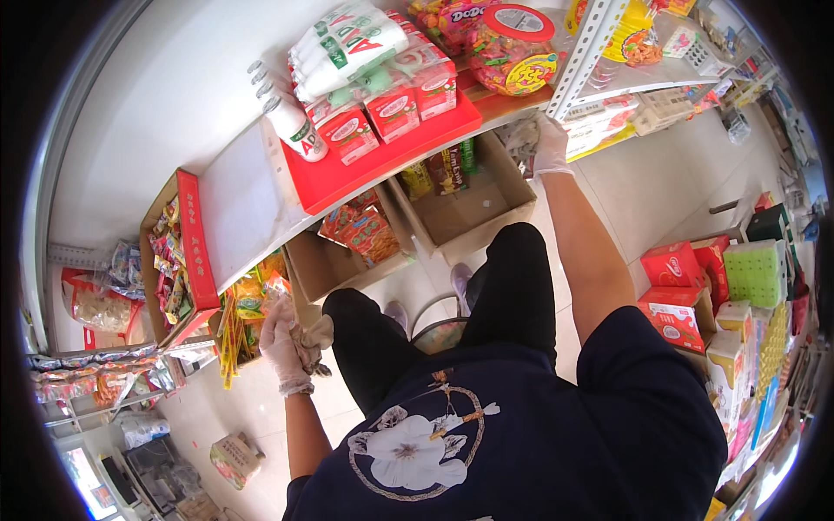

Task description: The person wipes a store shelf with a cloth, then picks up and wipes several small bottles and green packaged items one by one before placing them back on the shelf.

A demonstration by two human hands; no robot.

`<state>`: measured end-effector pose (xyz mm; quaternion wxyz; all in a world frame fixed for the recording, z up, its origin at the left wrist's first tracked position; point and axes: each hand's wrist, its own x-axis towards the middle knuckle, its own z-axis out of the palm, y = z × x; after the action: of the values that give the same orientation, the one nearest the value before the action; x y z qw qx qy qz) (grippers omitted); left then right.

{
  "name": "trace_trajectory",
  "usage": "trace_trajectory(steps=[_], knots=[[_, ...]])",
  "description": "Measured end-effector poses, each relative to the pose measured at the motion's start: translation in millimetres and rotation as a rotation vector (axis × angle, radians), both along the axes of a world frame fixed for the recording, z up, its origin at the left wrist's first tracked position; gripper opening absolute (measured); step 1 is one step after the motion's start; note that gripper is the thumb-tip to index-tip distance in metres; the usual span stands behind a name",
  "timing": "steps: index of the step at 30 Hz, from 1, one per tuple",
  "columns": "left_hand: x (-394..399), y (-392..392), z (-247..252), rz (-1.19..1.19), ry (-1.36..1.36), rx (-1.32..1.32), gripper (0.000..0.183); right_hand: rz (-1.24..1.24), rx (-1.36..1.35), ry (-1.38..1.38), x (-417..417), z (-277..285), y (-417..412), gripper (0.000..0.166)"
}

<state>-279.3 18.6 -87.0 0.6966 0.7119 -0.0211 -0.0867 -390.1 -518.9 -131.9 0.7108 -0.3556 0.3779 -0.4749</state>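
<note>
My left hand (281,342), in a thin clear glove, holds a crumpled, stained cloth (311,342) beside my knee, near snack packets in a cardboard box. My right hand (551,140), gloved too, grips a second grayish cloth (523,140) by the shelf's front edge, next to a perforated metal upright (580,65). Left of it on the shelf (244,189) stands a red tray (384,174) with red drink cartons (393,114), white bottles (296,130) and a wrapped bottle pack (348,42). A red-lidded candy jar (513,49) sits behind my right hand.
Open cardboard boxes with snack packets (365,234) and wafer packs (447,170) stand under the shelf. A box of small candies (171,267) is at the shelf's left end. Stacked red cartons (674,319) are on the right. A package (236,460) lies on the floor at lower left.
</note>
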Motion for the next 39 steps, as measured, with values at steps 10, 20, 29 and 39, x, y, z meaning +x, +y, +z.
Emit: trace_trajectory(steps=[10,20,29,39], knots=[[6.2,-7.7,0.0,-0.069,-0.016,0.02,0.028,-0.074,-0.118,0.174,5.3,-6.9,-5.9,0.028],[7.2,31.6,-9.5,0.006,-0.015,-0.01,0.027,-0.027,-0.475,0.574,-9.8,-22.3,-26.3,0.031],[0.6,-1.1,32.7,-0.041,-0.151,-0.003,0.026,0.533,-0.593,0.487,-19.0,-7.0,25.4,0.034],[-5.2,9.5,42.7,-0.045,-0.206,0.063,0.031,0.676,-0.196,0.502,-91.0,-18.9,-5.9,0.036]])
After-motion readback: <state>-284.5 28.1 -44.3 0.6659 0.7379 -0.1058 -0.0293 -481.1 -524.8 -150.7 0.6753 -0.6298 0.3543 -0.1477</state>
